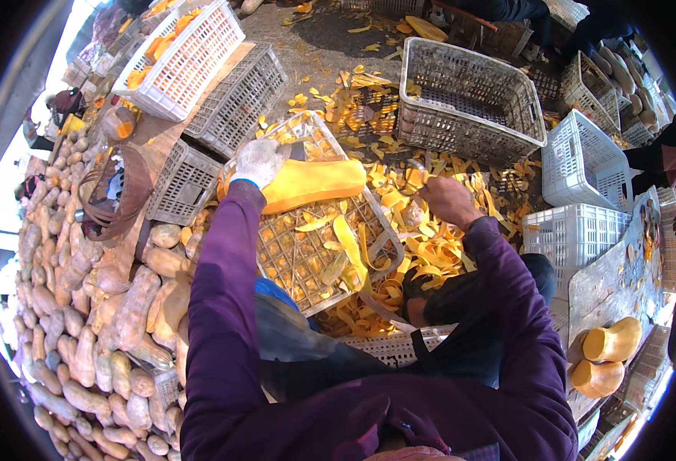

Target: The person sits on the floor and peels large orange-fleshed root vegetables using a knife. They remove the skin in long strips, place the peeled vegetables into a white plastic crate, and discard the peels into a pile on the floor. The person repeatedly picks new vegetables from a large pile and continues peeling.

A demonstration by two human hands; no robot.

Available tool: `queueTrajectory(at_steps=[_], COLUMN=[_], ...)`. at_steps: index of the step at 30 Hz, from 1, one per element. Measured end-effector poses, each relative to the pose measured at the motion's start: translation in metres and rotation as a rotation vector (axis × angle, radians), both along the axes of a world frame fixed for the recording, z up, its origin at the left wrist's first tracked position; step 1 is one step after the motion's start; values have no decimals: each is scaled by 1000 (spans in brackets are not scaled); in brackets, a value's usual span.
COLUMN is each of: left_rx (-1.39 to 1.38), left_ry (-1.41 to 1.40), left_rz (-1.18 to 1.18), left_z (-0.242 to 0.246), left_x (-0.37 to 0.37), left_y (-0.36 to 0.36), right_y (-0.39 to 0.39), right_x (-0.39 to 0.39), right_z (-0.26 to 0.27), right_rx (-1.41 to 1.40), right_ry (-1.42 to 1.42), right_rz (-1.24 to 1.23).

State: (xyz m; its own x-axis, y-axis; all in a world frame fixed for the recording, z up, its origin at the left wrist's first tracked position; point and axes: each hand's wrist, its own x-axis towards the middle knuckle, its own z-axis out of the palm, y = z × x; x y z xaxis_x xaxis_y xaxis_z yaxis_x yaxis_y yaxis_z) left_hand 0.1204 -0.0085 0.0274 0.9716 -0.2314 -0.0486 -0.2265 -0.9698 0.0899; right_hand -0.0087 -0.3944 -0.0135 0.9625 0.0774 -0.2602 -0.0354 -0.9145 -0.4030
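Observation:
A peeled orange butternut squash lies across an upturned plastic crate before me. My left hand, in a white knitted glove, rests on the squash's left end and holds it. Just beyond the glove a dark flat piece shows, too unclear to name. My bare right hand is closed to the right of the squash, apart from it, around the handle of a small tool, perhaps a peeler, blurred at its head. Long strips of peel lie on the crate, and a heap of peelings covers the ground beneath my right hand.
Unpeeled squashes are piled at left. A white crate with orange pieces stands upper left. An empty, dirty crate is ahead; white crates are stacked at right, near two cut squashes. Other people are at the edges.

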Motion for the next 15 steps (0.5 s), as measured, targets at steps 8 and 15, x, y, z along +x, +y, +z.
queueTrajectory(at_steps=[8, 15], left_rx=[-122, -48], left_ry=[-107, -54], left_rz=[-73, -27], left_z=[-12, -11], left_x=[-12, -15], left_y=[3, 6], right_y=[89, -29], right_x=[31, 19], right_z=[-27, -18], right_rx=[91, 30], right_ry=[-85, 37], right_rz=[345, 63])
